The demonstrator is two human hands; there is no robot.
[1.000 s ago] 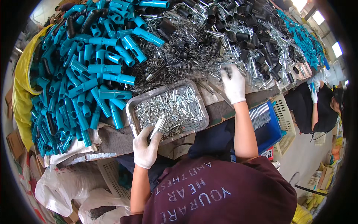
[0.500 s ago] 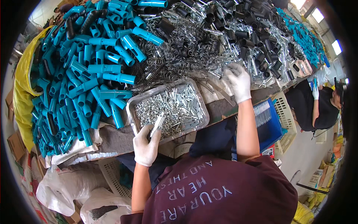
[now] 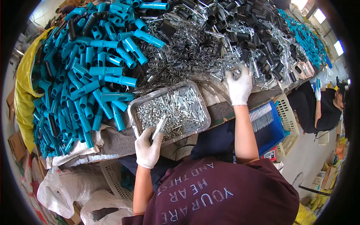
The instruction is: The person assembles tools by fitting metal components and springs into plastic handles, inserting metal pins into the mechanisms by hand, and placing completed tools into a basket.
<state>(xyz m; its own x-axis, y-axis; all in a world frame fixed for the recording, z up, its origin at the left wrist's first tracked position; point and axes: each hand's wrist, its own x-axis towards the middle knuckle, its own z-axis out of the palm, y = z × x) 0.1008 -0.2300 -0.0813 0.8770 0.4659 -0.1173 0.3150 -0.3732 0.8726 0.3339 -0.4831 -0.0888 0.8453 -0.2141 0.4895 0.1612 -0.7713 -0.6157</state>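
Observation:
My left hand (image 3: 148, 152), in a white glove, is closed around a shiny metal cylinder (image 3: 160, 124), which sticks up over the near-left part of a metal tray (image 3: 208, 119). Small silver pins (image 3: 183, 102) and stubby metal pieces fill that tray. My right hand (image 3: 240, 87), gloved too, reaches into the near edge of a heap of silver metal parts (image 3: 224, 62). Its thumb and fingers curl toward each other among these pieces; what they grip, if anything, is hard to make out. Coil springs (image 3: 187, 52) lie tangled just beyond the tray.
Teal plastic tubes (image 3: 107, 71) are heaped at the left beside a yellow sack (image 3: 24, 90). Black sleeves (image 3: 247, 45) lie at the far right. A blue bin (image 3: 275, 131) holding metal rods and a cream crate (image 3: 288, 112) stand below the table edge. Another person (image 3: 315, 107) is at the right.
My right hand has turned and shifted slightly, its fingers now curled in among the metal parts. My left hand stays almost still with the cylinder.

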